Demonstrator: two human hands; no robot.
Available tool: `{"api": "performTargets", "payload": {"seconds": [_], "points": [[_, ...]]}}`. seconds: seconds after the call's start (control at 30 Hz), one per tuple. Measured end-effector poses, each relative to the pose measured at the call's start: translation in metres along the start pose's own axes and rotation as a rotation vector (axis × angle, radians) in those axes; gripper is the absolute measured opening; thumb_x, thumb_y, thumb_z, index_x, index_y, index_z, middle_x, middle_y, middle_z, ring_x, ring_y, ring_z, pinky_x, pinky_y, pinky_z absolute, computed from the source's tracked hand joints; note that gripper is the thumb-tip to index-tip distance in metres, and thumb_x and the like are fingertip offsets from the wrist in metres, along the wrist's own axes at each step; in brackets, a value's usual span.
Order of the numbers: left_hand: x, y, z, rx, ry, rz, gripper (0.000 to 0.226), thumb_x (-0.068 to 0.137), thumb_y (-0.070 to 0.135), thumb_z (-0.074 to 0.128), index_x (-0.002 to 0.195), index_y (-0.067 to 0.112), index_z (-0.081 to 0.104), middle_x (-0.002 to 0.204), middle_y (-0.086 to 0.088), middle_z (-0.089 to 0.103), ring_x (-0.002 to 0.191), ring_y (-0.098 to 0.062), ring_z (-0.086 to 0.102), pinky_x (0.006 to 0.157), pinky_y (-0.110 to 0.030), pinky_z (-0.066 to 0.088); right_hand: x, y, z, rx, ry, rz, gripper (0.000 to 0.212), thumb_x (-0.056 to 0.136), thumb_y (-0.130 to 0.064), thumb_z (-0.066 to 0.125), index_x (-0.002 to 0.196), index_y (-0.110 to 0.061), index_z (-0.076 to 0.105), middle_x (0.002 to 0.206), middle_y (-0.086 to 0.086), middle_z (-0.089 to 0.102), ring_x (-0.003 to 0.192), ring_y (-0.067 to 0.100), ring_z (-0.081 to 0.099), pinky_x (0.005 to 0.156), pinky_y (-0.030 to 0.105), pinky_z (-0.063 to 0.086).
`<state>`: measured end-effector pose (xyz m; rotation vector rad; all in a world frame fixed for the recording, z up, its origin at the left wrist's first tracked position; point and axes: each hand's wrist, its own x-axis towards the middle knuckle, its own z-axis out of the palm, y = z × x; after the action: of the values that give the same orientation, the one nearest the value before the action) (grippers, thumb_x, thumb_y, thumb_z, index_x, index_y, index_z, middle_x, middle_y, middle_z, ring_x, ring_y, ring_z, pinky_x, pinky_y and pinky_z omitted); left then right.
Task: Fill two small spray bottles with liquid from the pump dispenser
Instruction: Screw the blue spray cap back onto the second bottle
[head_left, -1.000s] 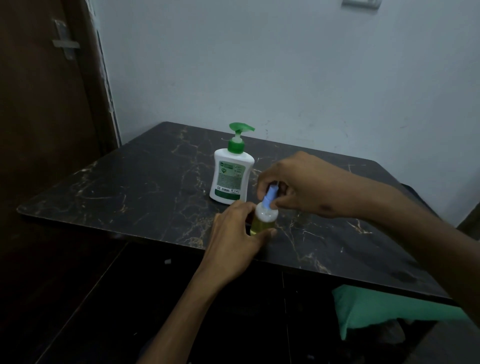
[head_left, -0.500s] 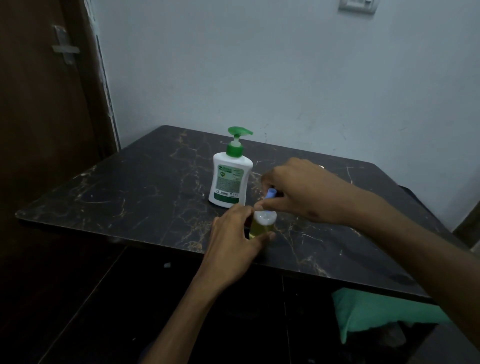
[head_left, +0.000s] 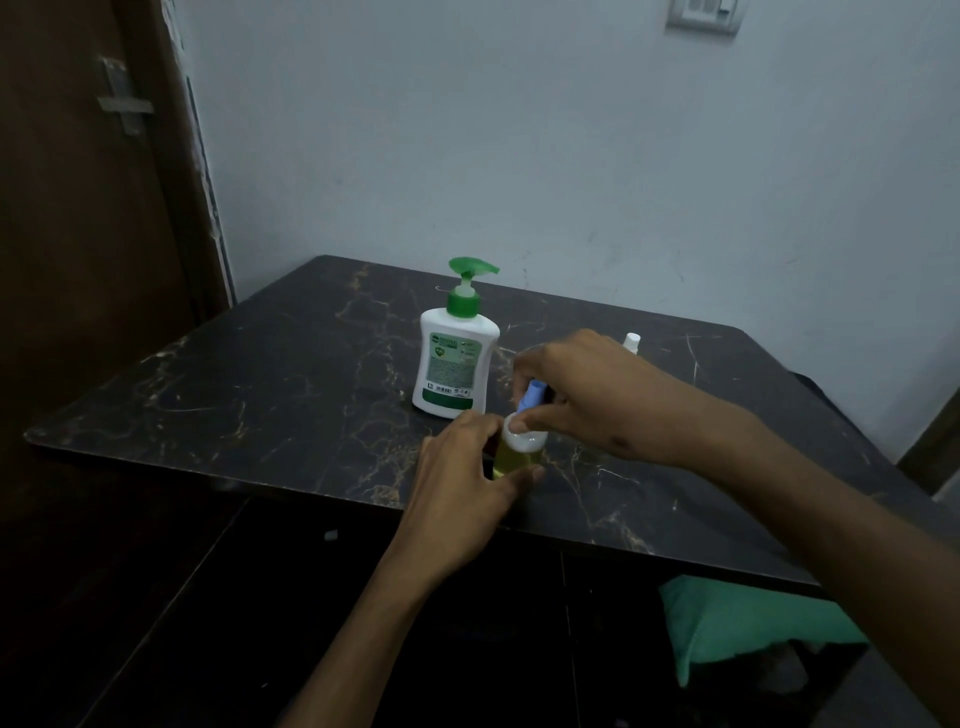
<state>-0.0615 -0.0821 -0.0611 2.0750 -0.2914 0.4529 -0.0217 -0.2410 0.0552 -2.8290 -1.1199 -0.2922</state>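
Observation:
A white pump dispenser with a green pump head stands upright near the middle of the dark marble table. In front of it stands a small spray bottle holding yellow-green liquid. My left hand wraps around its body near the table's front edge. My right hand pinches the bottle's blue spray top at the white collar. The white tip of a second small bottle shows behind my right hand; the rest of it is hidden.
The table's front edge runs just below my left hand. A brown door is at the left, a pale wall behind. A green cushion lies under the table at the lower right. A wall switch is top right.
The view has tilted up a little, bringing the second bottle's tip into sight. Both hands stay on the spray bottle; my right hand has shifted slightly on the blue top.

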Motion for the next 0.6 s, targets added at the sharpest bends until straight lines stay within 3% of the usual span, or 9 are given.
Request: {"api": "performTargets", "payload": {"seconds": [0.1,0.2,0.3,0.43,0.6], "points": [[0.0,0.0,-0.001,-0.011,-0.005,0.004,0.032,0.083,0.035,0.084,0.113,0.031,0.071,0.107,0.015,0.068,0.097,0.001,0.063,0.083,-0.025,0.053,-0.001,-0.001,0.003,-0.014,0.018,0.025,0.03,0.094,-0.04,0.075,0.078,-0.034,0.051,0.069,-0.023,0.056,0.063,-0.003,0.057,0.053,0.014,0.035],[0.0,0.001,-0.002,-0.027,-0.016,0.003,0.034,0.083,0.033,0.084,0.116,0.032,0.072,0.11,0.015,0.068,0.1,0.002,0.063,0.084,-0.023,0.052,-0.002,-0.002,0.006,0.003,0.059,0.055,0.027,0.092,-0.043,0.075,0.078,-0.028,0.058,0.075,-0.016,0.065,0.066,0.001,0.06,0.054,0.014,0.035],[-0.001,0.002,-0.003,-0.044,-0.018,0.002,0.035,0.083,0.031,0.084,0.116,0.032,0.073,0.108,0.015,0.068,0.099,0.002,0.063,0.084,-0.022,0.052,-0.007,-0.002,0.01,0.107,0.114,0.106,0.027,0.089,-0.042,0.079,0.073,-0.032,0.061,0.075,-0.013,0.069,0.064,0.0,0.062,0.053,0.014,0.038],[-0.001,0.002,-0.003,-0.036,-0.007,-0.002,0.035,0.081,0.032,0.085,0.115,0.032,0.073,0.108,0.016,0.069,0.099,0.003,0.064,0.083,-0.018,0.051,-0.035,0.0,0.027,0.301,0.313,0.244,0.025,0.082,-0.051,0.082,0.086,-0.029,0.07,0.07,-0.011,0.068,0.064,0.003,0.064,0.055,0.014,0.045],[0.001,0.001,-0.002,0.001,0.004,0.0,0.039,0.08,0.034,0.086,0.116,0.03,0.073,0.108,0.016,0.069,0.098,0.003,0.063,0.084,-0.015,0.05,-0.09,-0.001,0.075,0.436,0.532,0.473,0.019,0.082,-0.033,0.086,0.095,-0.03,0.073,0.078,-0.015,0.069,0.073,-0.001,0.066,0.062,0.014,0.052]]}}
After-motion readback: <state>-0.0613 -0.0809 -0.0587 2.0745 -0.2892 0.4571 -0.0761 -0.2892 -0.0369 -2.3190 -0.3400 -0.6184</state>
